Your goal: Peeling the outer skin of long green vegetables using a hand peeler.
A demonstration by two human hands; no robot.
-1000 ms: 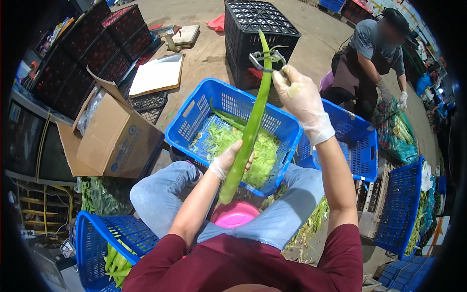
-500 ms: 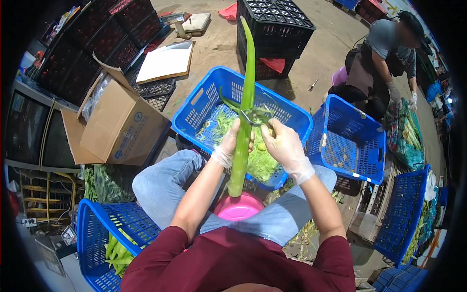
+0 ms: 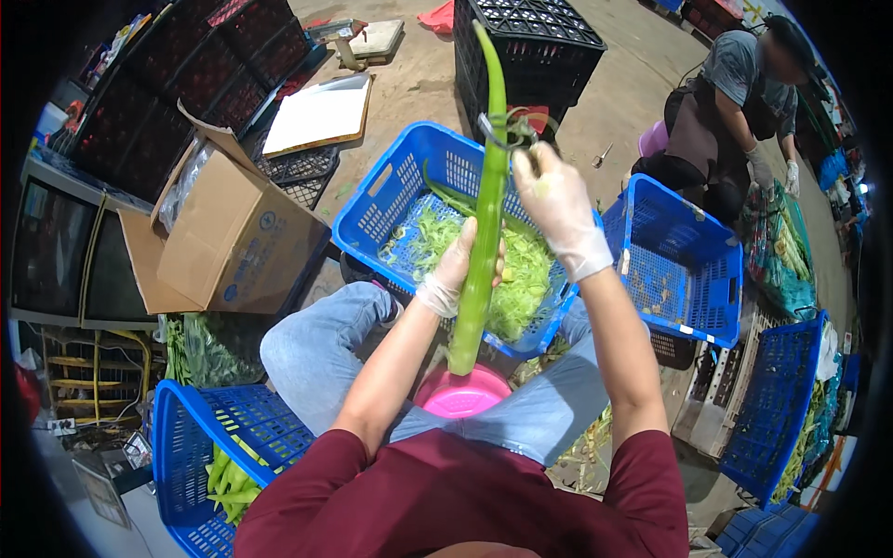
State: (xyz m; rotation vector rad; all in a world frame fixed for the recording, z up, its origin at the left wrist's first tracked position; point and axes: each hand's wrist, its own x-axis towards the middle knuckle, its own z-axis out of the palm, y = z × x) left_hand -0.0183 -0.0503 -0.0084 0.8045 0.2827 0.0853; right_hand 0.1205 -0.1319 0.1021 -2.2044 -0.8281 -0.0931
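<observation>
Green stalk (image 3: 491,200) in left hand (image 3: 453,265), right hand (image 3: 555,191) apart, crate rim (image 3: 420,130)

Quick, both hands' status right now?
Left hand: closed around the long green stalk.
Right hand: closed, holding the peeler against the stalk's upper part.

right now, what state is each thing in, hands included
left hand: gloved, closed around the green stalk
right hand: gloved, closed on the peeler
green stalk: held lengthwise, paler at its near end
peeler: at the stalk's far half
middle blue basket: peelings inside
right blue basket: scattered scraps inside
lower-left blue basket: green vegetables inside
cardboard box: flaps open
</observation>
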